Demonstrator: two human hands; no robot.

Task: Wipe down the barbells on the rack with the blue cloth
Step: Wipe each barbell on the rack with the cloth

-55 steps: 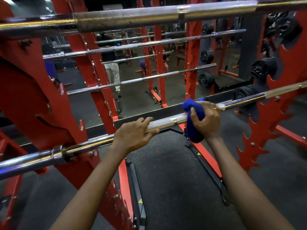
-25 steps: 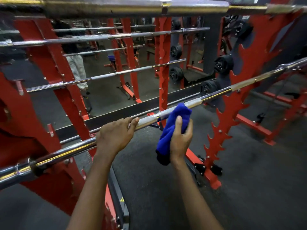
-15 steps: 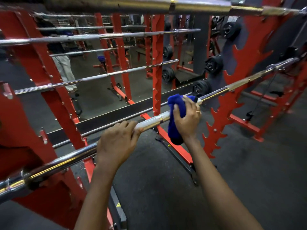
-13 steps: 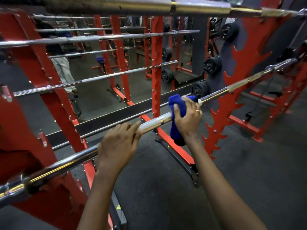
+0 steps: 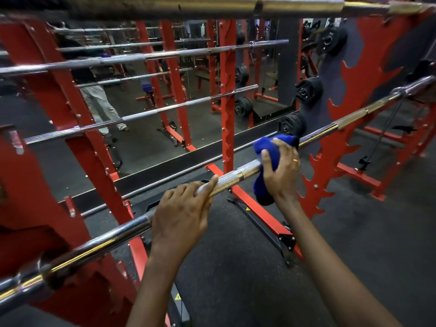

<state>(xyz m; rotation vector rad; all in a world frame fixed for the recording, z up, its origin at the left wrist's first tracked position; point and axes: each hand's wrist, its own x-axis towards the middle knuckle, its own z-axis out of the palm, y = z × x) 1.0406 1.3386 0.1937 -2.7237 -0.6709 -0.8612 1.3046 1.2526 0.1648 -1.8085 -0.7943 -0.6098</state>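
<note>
Since half a second ago little has shifted: the left hand keeps its place on the bar, and the right hand with the cloth has slid a touch farther along the bar, away from the left hand, so more of the pale knurled section shows between them.

To the left of both hands, the red rack upright (image 5: 77, 175) carries the chrome end of the barbell (image 5: 238, 176), which slants upward from lower left to upper right. The left hand (image 5: 181, 213) lies over the top of that bar, its fingers curled round the shaft and the fingertips pointing along it toward the right hand. Between the hands runs a short bare stretch of bar with a narrow ring mark.

The right hand (image 5: 280, 171) grips the blue cloth (image 5: 271, 149), bunched and wrapped round the bar; thumb and fingers close over it, and a tail of cloth hangs below the bar beside the wrist. A ring shows on one finger.

Beyond the right hand the bar goes on to a second red upright with a flame-shaped edge (image 5: 330, 147). Above both hands, another barbell (image 5: 188, 7) crosses the top of the view, and thinner bars (image 5: 165, 109) lie on the rack behind.
</note>
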